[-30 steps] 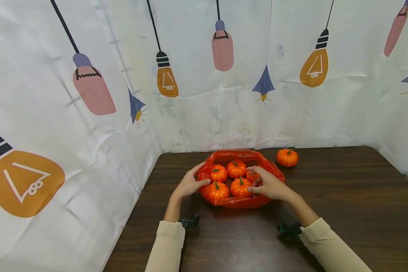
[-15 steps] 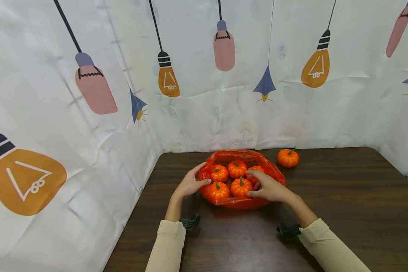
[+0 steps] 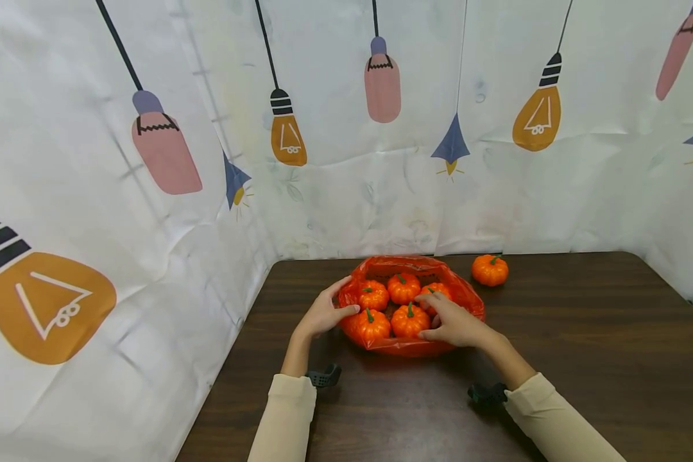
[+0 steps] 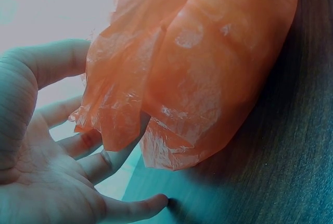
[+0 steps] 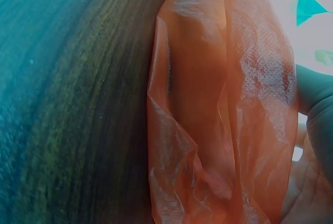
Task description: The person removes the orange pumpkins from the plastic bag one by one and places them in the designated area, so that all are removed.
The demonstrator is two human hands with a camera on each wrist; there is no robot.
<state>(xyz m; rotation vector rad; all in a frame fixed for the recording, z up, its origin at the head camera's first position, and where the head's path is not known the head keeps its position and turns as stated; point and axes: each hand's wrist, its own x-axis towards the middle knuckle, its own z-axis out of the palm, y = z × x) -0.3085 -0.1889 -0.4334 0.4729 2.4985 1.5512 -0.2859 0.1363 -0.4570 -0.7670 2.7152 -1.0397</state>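
A red plastic bag [image 3: 410,348] lies with its mouth spread wide on the table, several small orange pumpkins inside. My left hand [image 3: 322,314] rests at the bag's left rim, fingers spread and mostly straight, thumb reaching toward the front-left pumpkin [image 3: 373,325]. In the left wrist view, the crumpled plastic [image 4: 197,73] hides some fingertips. Over the bag's right side, my right hand [image 3: 456,323] has loosely bent fingers, near the front-right pumpkin [image 3: 410,320] and partly covering the right-hand pumpkin [image 3: 439,290]. Bag plastic [image 5: 208,104] hides its fingertips in the right wrist view.
One more orange pumpkin [image 3: 489,270] sits outside the bag, behind it to the right, near the back edge of the dark wooden table [image 3: 583,333]. A white curtain [image 3: 346,199] printed with lamps hangs behind and along the left side.
My right hand has shifted slightly down and right, showing more of the right-hand pumpkin, then slightly left again. The left hand stays at the rim. The view has shifted a little.
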